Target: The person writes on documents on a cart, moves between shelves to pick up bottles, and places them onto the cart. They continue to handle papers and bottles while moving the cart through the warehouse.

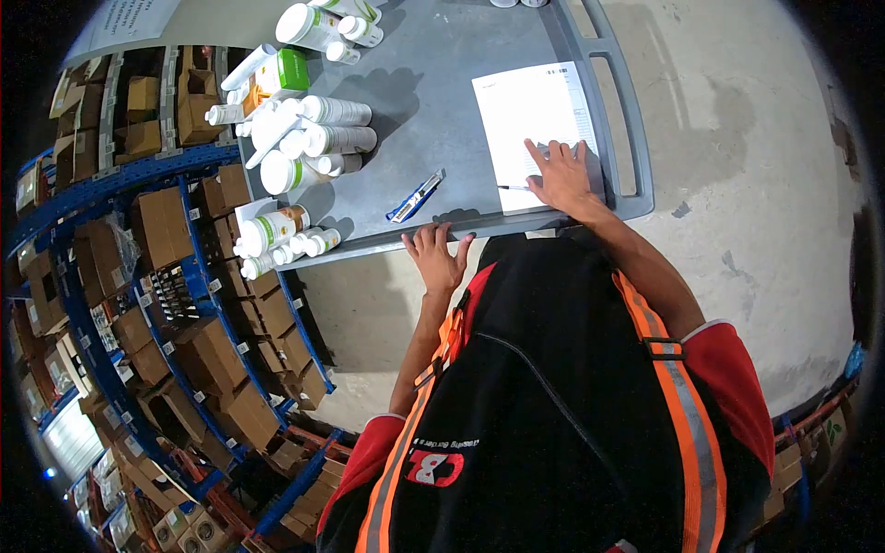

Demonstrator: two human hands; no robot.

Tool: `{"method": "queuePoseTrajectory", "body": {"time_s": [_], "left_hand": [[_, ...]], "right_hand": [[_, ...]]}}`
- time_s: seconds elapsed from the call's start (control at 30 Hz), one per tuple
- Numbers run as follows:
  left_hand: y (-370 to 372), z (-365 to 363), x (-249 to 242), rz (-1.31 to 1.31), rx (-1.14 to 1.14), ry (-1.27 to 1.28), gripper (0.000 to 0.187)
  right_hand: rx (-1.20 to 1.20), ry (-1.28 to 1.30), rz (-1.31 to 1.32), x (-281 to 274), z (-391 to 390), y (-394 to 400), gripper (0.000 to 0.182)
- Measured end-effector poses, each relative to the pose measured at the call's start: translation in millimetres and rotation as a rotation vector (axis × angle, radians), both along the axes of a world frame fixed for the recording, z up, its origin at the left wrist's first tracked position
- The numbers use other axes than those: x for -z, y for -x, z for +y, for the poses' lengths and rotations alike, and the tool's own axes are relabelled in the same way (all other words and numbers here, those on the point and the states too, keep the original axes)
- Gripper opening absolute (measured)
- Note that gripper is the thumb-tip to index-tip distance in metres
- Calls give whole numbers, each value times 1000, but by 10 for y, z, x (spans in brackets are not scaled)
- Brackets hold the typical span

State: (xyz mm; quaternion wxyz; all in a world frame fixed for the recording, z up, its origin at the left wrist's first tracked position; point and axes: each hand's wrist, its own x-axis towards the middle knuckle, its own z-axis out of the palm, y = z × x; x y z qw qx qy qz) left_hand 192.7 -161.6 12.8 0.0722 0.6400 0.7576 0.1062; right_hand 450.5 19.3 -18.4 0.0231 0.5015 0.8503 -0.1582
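My right hand point(560, 177) lies with spread fingers on a white printed sheet point(518, 111) at the right side of a grey cart top point(452, 69). A pen point(513, 188) rests on the sheet, its one end hidden by that hand. My left hand point(437, 257) is at the cart's near edge, fingers apart over the rim, holding nothing. Just beyond it a blue and white box cutter point(416, 196) lies on the cart top.
White bottles point(339, 140) and a green and orange box point(279, 74) stand along the cart's left side. The cart's handle point(623, 120) is at the right. Blue shelving point(198, 276) with cardboard boxes point(164, 228) fills the left.
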Motion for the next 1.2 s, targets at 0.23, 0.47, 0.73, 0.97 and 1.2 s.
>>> {"method": "queuePoseTrajectory", "body": {"time_s": [0.23,0.47,0.73,0.97,1.2], "left_hand": [[2,-5,8,-1,7,-10,52],[0,-6,32,8,1,-11,52],[1,-37,78,40,-1,-28,51],[9,-40,115,22,-20,-53,55],[4,-37,79,-19,-37,-68,56]], "right_hand": [[-30,24,-1,8,-14,-36,80],[-58,32,-10,-19,-24,-72,80],[-87,21,14,9,-43,-119,81],[-86,20,15,7,-53,-132,81],[-72,77,-11,30,-50,-106,81]]}}
